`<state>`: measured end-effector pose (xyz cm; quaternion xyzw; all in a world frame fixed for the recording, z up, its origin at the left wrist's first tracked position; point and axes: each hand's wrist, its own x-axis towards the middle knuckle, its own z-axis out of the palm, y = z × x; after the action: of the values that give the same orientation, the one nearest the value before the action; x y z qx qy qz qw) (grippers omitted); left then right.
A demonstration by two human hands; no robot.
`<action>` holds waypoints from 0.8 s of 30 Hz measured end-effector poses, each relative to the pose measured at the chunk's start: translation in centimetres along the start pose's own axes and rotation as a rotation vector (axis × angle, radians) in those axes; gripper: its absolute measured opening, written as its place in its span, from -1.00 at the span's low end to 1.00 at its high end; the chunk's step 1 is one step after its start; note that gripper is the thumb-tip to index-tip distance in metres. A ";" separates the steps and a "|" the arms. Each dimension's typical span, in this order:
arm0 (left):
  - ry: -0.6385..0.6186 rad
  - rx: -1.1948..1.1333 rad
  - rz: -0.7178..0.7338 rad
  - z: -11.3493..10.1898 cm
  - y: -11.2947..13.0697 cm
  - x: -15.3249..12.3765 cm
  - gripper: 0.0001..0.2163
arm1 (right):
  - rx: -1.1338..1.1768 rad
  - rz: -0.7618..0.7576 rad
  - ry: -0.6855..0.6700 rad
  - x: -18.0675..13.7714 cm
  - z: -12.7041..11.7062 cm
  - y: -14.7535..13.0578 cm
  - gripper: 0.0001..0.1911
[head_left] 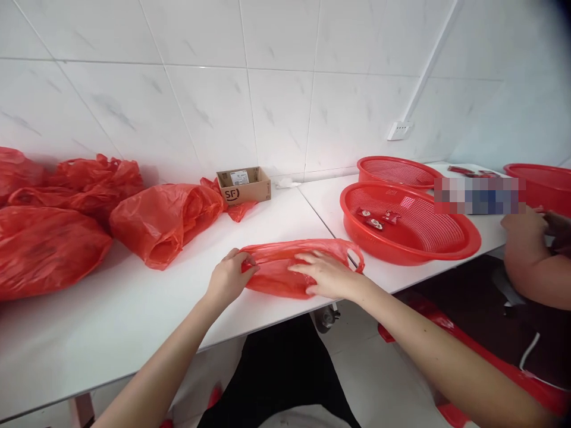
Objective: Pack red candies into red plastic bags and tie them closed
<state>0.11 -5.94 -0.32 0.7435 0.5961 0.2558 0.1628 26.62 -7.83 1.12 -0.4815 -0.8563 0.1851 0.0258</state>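
A red plastic bag (276,279) lies across the white table in front of me, its handle loop pointing right. My left hand (229,274) pinches the bag's left edge between thumb and fingers. Over the bag's right half, my right hand (323,273) rests with its fingers spread, touching the plastic. Just right of the bag stands a red plastic basket (455,241) with mesh sides. Several small red packets (377,219) lie inside it. What the bag holds, if anything, cannot be made out.
Filled and crumpled red bags (49,249) crowd the table's left side. A small cardboard box (247,189) sits near the wall. Behind the near basket is another red basket (392,166). A co-worker's arm (530,255) reaches in at right, near a third red basket (542,178).
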 end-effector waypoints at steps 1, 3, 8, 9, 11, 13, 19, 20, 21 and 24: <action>0.001 0.009 -0.005 0.3 -0.3 0.4 -0.82 | 0.014 0.042 -0.064 0.4 0.0 0.3 -0.12; -0.010 0.032 -0.012 0.8 -1.0 1.1 -0.71 | 0.048 0.116 -0.174 1.2 -0.2 0.8 0.15; -0.089 0.020 -0.020 0.8 -2.2 3.0 -0.49 | 0.102 0.195 -0.238 2.3 -1.4 0.3 0.21; -0.115 0.004 -0.005 0.7 -2.3 3.3 -0.46 | 0.113 0.182 -0.205 2.2 -1.7 -0.2 0.13; -0.152 -0.052 0.035 0.7 -2.4 3.7 -0.45 | 0.142 0.107 -0.080 1.7 -2.8 -1.5 -0.13; -0.152 -0.155 0.059 0.9 -2.5 3.9 -0.52 | 0.220 -0.049 0.057 1.0 -4.4 -2.6 -0.43; -0.161 -0.344 0.061 1.0 -3.7 4.0 -0.64 | 0.294 0.002 0.667 -0.8 -11.7 2.7 -0.73; -0.146 -0.328 0.083 0.9 -3.9 3.9 -0.64 | 0.231 0.129 0.727 -1.2 -12.5 4.8 -0.72; -0.122 -0.312 0.114 0.8 -4.0 3.8 -0.65 | 0.181 0.268 0.704 -1.6 -12.9 6.7 -0.71; -0.070 -0.296 0.220 0.4 -3.9 3.3 -0.70 | 0.162 0.563 0.540 -3.3 -12.4 10.3 -0.64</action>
<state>-2.26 -1.75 -2.15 0.7806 0.4609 0.3311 0.2619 39.53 -2.10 9.56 -0.7252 -0.6357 0.1187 0.2363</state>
